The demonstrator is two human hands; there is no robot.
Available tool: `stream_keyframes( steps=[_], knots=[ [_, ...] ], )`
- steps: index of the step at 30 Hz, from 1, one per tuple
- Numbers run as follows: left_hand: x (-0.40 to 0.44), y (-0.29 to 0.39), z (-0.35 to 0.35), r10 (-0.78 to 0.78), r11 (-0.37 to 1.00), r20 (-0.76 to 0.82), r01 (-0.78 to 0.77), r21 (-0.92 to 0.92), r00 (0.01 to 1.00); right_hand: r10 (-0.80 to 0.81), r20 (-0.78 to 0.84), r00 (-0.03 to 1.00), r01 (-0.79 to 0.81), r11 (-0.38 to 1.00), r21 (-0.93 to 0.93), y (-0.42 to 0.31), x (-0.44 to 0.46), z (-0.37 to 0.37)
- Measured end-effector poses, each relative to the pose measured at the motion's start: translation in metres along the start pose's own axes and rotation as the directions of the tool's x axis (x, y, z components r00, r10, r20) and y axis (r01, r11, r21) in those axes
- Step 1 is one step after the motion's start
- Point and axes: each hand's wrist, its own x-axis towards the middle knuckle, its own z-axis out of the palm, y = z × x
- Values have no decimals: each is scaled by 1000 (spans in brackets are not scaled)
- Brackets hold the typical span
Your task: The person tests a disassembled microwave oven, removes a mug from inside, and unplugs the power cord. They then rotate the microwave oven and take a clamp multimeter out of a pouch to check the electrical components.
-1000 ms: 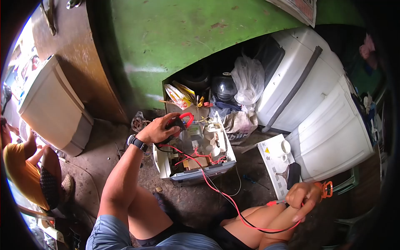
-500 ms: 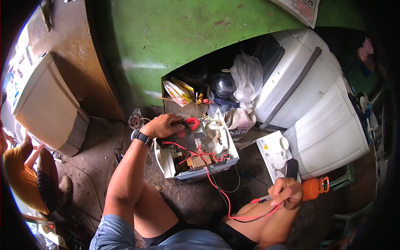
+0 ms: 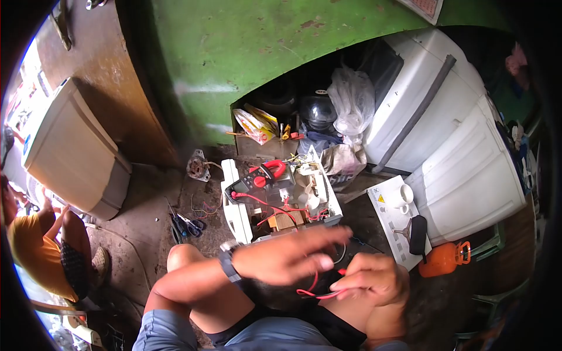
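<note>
My left hand (image 3: 290,254) reaches across in front of the opened white appliance (image 3: 237,213), fingers stretched out and holding nothing. It is close to my right hand (image 3: 374,279), which is closed on the red and black test leads (image 3: 324,295). A red probe end (image 3: 342,271) sticks out above the right fingers. The leads run up to a clamp meter (image 3: 259,181) with a red jaw and dial, resting on top of the appliance. Wiring and a brown block (image 3: 287,220) show inside the appliance. My left hand and forearm hide part of the leads.
Scissors (image 3: 191,226) and pliers lie on the floor left of the appliance, near a small motor (image 3: 198,166). At right are a white panel (image 3: 389,216) with cups and an orange gas canister (image 3: 443,259). Another person (image 3: 44,251) sits at far left.
My left hand has let go of the clamp meter and swung down and right toward my right hand. The right hand has shifted slightly left, still holding the leads.
</note>
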Motion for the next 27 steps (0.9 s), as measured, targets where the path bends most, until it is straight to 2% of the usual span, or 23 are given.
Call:
stream_keyframes(
  steps=[1, 3, 4, 5, 7, 8, 9, 11, 12, 13, 15, 16, 17, 19, 20, 21, 23, 25, 27],
  knots=[
    [-2, -6, 23, 69, 997, 6, -69, -35, 998, -17, 65, 998, 18, 1000, -21, -3, 5, 2],
    [-15, -21, 51, -108, 958, 131, 138, -252, 985, -67, 87, 994, 64, 997, 33, -3, 4, 8],
    [-18, -18, 58, -204, 948, 170, 238, -213, 964, -108, 78, 991, 101, 991, 89, 0, 4, 13],
    [-22, -17, 65, -244, 918, 196, 291, -269, 950, -144, 67, 987, 133, 980, 146, 3, 5, 21],
    [-28, -27, 83, -40, 964, 64, 55, -261, 997, -199, 101, 975, 176, 963, 204, 5, 15, 30],
    [-34, -30, 81, -25, 988, 197, 54, -143, 980, -168, 119, 979, 144, 971, 190, 4, 20, 32],
    [-39, -31, 78, -28, 989, 189, 54, -136, 982, -138, 135, 981, 113, 978, 174, 2, 24, 35],
    [-35, -14, 61, -227, 959, 316, 268, -92, 921, -157, 120, 980, 131, 970, 203, 12, 26, 41],
    [-42, -28, 64, -139, 982, 250, 167, -93, 958, -166, 101, 981, 140, 963, 229, 16, 26, 42],
    [-47, -32, 57, -82, 996, 229, 74, 42, 970, -167, 100, 981, 141, 962, 232, 18, 30, 40],
    [-52, -25, 40, -243, 956, 231, 192, 221, 942, -157, 36, 987, 155, 986, 57, 24, 46, 30],
    [-51, -24, 37, -180, 947, 127, 138, 289, 975, -140, 39, 989, 139, 990, 30, 32, 47, 25],
    [-45, -22, 28, -86, 968, 60, 69, 243, 994, -110, -15, 994, 110, 994, -16, 39, 47, 23],
    [-42, -16, 16, -140, 959, -20, 141, 246, 990, 163, -160, 974, -104, 940, 324, 57, 35, 38],
    [-41, -14, 10, -144, 938, -13, 141, 317, 990, 178, -117, 977, -126, 926, 355, 73, 30, 44],
    [-42, -16, 7, -146, 938, -7, 141, 317, 989, 127, -76, 989, -105, 964, 246, 83, 26, 49],
    [-44, -21, 4, -310, 858, 8, 276, 434, 951, 267, -49, 962, -237, 915, 328, 90, 19, 62],
    [-41, -23, -3, -325, 854, -6, 296, 428, 946, 262, -103, 960, -212, 913, 347, 95, 22, 72],
    [-47, -24, -17, -308, 819, -19, 276, 502, 951, 253, -155, 955, -183, 913, 364, 99, 23, 75]
  ],
)
